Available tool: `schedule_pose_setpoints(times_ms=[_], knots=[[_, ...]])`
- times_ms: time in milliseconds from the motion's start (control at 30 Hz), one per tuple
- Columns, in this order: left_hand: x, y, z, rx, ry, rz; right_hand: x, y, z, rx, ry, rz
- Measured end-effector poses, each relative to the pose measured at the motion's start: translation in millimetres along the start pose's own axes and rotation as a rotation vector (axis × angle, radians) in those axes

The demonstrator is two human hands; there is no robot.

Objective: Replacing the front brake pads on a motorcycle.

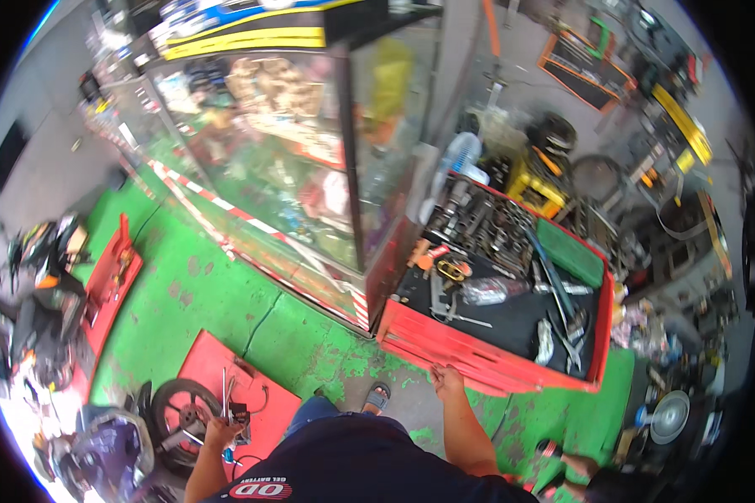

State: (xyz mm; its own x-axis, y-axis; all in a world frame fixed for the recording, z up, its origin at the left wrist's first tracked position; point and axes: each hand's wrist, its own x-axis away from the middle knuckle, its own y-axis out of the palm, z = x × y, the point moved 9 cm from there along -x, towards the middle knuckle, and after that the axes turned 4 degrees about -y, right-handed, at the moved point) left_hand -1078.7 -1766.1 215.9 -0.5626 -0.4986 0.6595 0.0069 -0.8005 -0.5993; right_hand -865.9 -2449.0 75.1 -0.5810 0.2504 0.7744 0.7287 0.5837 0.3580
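Observation:
My left hand (217,433) is closed around a slim metal tool (224,387) whose shaft points up past my fingers. A small dark metal part (240,417) and a blue-ended piece (228,455) show beside that hand; whether I hold these too I cannot tell. Beneath it are a wheel (166,405) of a purple motorbike (109,457) and a red lift platform (268,398). My right hand (447,380) has its fingers curled together at the front of a red tool cabinet (445,348). What it grips, if anything, is too small to make out.
On the cabinet top lie sockets (486,220), a caliper (449,306), pliers (570,345) and a green case (570,251). A glass display case (268,168) stands ahead. Another motorbike (46,310) is at far left, a fan (669,417) at right. Another person's foot (549,448) shows lower right.

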Motion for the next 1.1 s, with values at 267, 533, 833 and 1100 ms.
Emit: schedule_pose_setpoints(times_ms=[267, 533, 833, 1100], knots=[[19.6, -22.8, 36.1, -0.251, 0.118, 0.131, -13.8, -10.8, 42.1, 0.182, 0.09, -0.039], [-51.3, -102.1, 100.2, -0.057, 0.149, 0.119, 39.0, 133.8, 130.4, 0.963, 0.407, -0.497], [-188.9, -271.9, 167.6, 0.433, 0.278, 0.185, 89.3, 440.8, 285.2, 1.508, 0.244, -0.894], [-223.3, -421.2, 201.7, 0.942, 0.322, 0.47, 193.7, 696.3, 469.7, 1.503, 0.19, -1.452]])
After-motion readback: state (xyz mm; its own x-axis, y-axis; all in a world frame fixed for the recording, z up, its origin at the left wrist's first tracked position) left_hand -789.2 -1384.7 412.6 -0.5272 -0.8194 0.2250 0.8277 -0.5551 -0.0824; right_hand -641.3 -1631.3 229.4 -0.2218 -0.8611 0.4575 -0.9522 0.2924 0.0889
